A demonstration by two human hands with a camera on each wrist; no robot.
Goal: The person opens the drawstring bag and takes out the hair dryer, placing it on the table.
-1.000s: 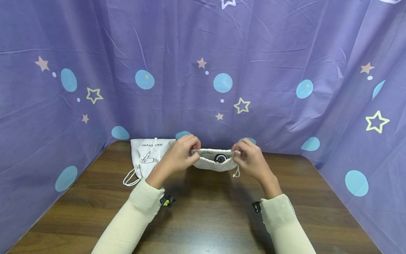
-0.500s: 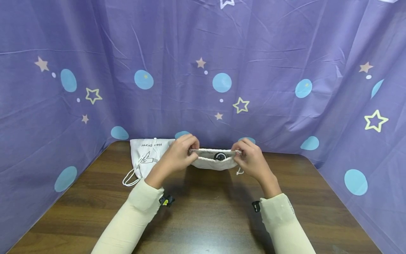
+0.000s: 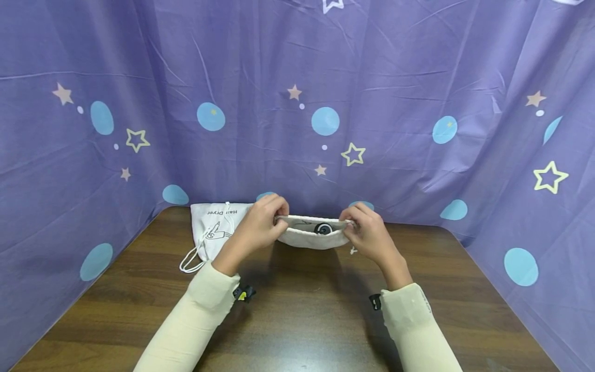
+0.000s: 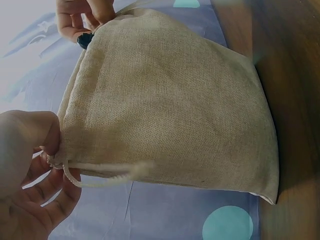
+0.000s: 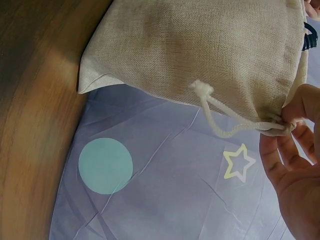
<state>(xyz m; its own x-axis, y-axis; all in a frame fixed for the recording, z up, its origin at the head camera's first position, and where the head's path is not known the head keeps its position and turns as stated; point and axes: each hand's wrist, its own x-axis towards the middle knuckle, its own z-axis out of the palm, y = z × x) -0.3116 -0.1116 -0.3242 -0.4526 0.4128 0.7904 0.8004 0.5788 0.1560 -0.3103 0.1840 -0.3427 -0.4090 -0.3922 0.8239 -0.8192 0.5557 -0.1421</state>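
A pale cloth drawstring bag (image 3: 316, 241) stands upright at the back of the table, its mouth held wide between both hands. My left hand (image 3: 262, 222) pinches the left end of the mouth, thumb in front. At the right end, my right hand (image 3: 369, 232) pinches the rim the same way. Inside sits a black object (image 3: 324, 228) with a round, white-ringed end; the bag hides most of it, so its kind is unclear. In the right wrist view a knotted white cord (image 5: 202, 90) dangles beside the right fingers. Another cord (image 4: 107, 181) hangs near the left fingers.
Left of the hands lies a second white drawstring bag (image 3: 209, 219), printed "Hair Dryer" upside down, its cords (image 3: 188, 262) looped toward the front. A purple patterned curtain (image 3: 297, 62) rises behind the brown wooden table (image 3: 307, 310).
My left hand has shifted slightly left and up, stretching the bag's mouth wider and flatter. The right hand stays almost in place while the cord below it swings a little to the right.
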